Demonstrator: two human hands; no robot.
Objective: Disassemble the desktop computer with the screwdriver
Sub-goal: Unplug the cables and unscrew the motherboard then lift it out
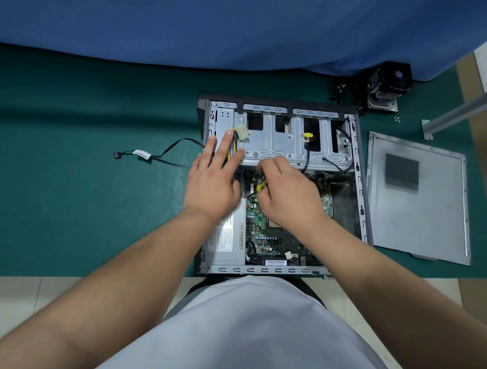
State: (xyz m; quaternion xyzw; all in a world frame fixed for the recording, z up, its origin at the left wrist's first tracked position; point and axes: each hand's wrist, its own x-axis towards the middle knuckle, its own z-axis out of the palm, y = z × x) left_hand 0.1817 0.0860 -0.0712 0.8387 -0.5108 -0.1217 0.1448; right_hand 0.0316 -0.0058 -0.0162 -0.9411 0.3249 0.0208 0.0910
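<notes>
No text legible anywhere. PSU label (225, 234): dense print plus a blue brand word, all blurred. Board sticker (275, 262): barcode only, digits unreadable. Cable tag (141, 154) on the loose black lead: white, print too small to read.

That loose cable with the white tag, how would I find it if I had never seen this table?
Start at the open computer case on the green mat. A thin black cable trails from the case's left wall onto the mat. It alone lies outside the case, with a white tag and a small black plug at its end.
</notes>
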